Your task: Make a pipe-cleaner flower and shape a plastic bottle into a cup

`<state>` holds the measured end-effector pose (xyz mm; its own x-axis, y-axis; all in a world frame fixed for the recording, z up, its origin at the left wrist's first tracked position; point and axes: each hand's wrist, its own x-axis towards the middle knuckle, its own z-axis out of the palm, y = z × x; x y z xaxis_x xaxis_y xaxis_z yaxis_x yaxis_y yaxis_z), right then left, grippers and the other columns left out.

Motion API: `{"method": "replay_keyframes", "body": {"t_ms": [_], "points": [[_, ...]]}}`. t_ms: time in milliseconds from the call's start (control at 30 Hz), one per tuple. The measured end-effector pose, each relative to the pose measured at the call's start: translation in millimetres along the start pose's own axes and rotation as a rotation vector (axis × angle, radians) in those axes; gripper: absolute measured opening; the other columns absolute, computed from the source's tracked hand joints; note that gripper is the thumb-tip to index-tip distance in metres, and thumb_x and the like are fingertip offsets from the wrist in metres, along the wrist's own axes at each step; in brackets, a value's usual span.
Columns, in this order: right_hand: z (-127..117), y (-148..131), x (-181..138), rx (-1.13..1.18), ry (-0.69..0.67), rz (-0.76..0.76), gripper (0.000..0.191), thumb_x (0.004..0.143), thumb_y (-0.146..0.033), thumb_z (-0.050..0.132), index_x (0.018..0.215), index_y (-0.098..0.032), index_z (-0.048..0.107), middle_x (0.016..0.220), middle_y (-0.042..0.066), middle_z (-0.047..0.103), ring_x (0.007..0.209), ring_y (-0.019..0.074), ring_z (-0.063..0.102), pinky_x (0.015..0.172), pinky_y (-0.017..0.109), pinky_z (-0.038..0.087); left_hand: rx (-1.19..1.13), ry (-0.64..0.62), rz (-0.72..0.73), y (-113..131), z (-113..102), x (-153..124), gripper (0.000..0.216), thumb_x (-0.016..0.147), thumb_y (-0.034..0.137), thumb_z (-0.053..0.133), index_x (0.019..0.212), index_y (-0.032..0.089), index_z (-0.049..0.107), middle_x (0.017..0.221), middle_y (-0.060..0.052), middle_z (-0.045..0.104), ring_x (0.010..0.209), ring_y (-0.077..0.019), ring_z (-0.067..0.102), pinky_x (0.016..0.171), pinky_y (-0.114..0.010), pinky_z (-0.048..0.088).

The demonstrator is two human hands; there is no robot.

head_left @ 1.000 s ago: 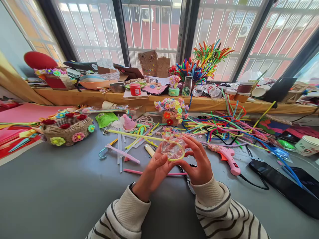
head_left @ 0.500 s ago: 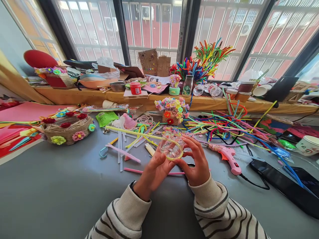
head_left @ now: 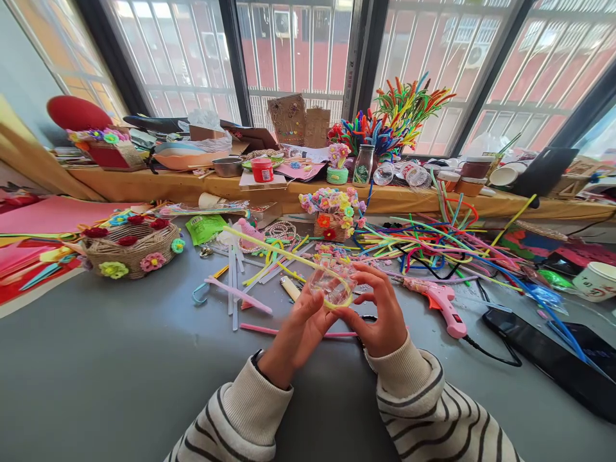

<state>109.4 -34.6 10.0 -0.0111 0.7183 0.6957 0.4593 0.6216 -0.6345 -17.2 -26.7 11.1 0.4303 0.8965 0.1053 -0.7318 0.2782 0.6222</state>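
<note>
Over the middle of the table I hold a small clear plastic cup (head_left: pixel 328 280) between both hands. A pale yellow pipe cleaner (head_left: pixel 274 248) curves round its near edge, and a long straight free end sticks out to the far left. My left hand (head_left: pixel 299 327) is closed on the cup's left side, with the thumb by the pipe cleaner. From the right, my right hand (head_left: pixel 382 314) grips the cup and the pipe cleaner with thumb and fingertips. A pink pipe cleaner (head_left: pixel 258 329) lies on the table, partly hidden behind my hands.
A pink glue gun (head_left: pixel 445 307) and a black phone (head_left: pixel 539 353) lie at the right. Clear glue sticks (head_left: pixel 232 282) lie left of the cup, near a flowered twine basket (head_left: pixel 132 250). Tangled pipe cleaners (head_left: pixel 423 244) spread behind the glue gun; a flower pot (head_left: pixel 332 215) stands farther back.
The yellow pipe cleaner's free end has swung up and to the right, and now slopes more steeply. Both hands stay almost in place round the cup.
</note>
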Motion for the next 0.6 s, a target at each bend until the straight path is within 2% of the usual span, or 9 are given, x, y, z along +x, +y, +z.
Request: {"method": "replay_keyframes", "body": {"t_ms": [100,200,267,400,600], "points": [[-4.0,4.5,2.5,-0.056,-0.026,0.034,0.033,0.058,-0.028,0.061,0.086,-0.019,0.045,0.098,0.008,0.047,0.067,0.0133,0.046,0.042,0.021,0.040,0.063,0.009,-0.016,-1.3,0.6,0.6,0.047,0.076,0.019,0.040,0.119,0.028,0.025,0.115,-0.005,0.044,0.101,-0.0182,0.044,0.076,-0.028,0.040],[-5.6,7.5,4.3,-0.060,-0.098,0.069,0.031,0.057,-0.035,0.061,0.081,-0.018,0.049,0.076,0.002,0.052,0.050,0.0082,0.038,0.038,0.019,0.033,0.117,0.040,-0.048,-2.8,-1.0,0.8,0.046,0.075,0.021,0.043,0.118,0.027,0.028,0.115,-0.005,0.044,0.099,-0.0198,0.046,0.073,-0.029,0.042],[-5.6,8.3,4.6,-0.018,-0.162,0.114,0.027,0.057,-0.038,0.061,0.071,-0.017,0.051,0.059,-0.003,0.048,0.042,0.0057,0.032,0.037,0.018,0.029,0.143,0.075,-0.051,-4.0,-2.6,0.9,0.045,0.073,0.022,0.046,0.116,0.026,0.032,0.114,-0.006,0.045,0.099,-0.0206,0.045,0.071,-0.028,0.043],[-6.2,9.1,4.3,0.061,-0.221,0.190,0.029,0.054,-0.040,0.063,0.053,-0.016,0.047,0.044,-0.007,0.037,0.037,0.0040,0.025,0.034,0.018,0.023,0.189,0.089,-0.041,-6.4,-4.4,1.5,0.040,0.072,0.024,0.048,0.111,0.021,0.040,0.111,-0.008,0.047,0.097,-0.0210,0.045,0.068,-0.025,0.043],[-6.9,11.5,3.5,0.073,-0.219,0.216,0.031,0.050,-0.040,0.066,0.051,-0.016,0.046,0.043,-0.008,0.032,0.037,0.0039,0.023,0.034,0.017,0.019,0.206,0.042,-0.032,-7.5,-2.3,1.7,0.034,0.075,0.023,0.042,0.108,0.020,0.043,0.110,-0.008,0.048,0.101,-0.0220,0.041,0.067,-0.026,0.043]]}}
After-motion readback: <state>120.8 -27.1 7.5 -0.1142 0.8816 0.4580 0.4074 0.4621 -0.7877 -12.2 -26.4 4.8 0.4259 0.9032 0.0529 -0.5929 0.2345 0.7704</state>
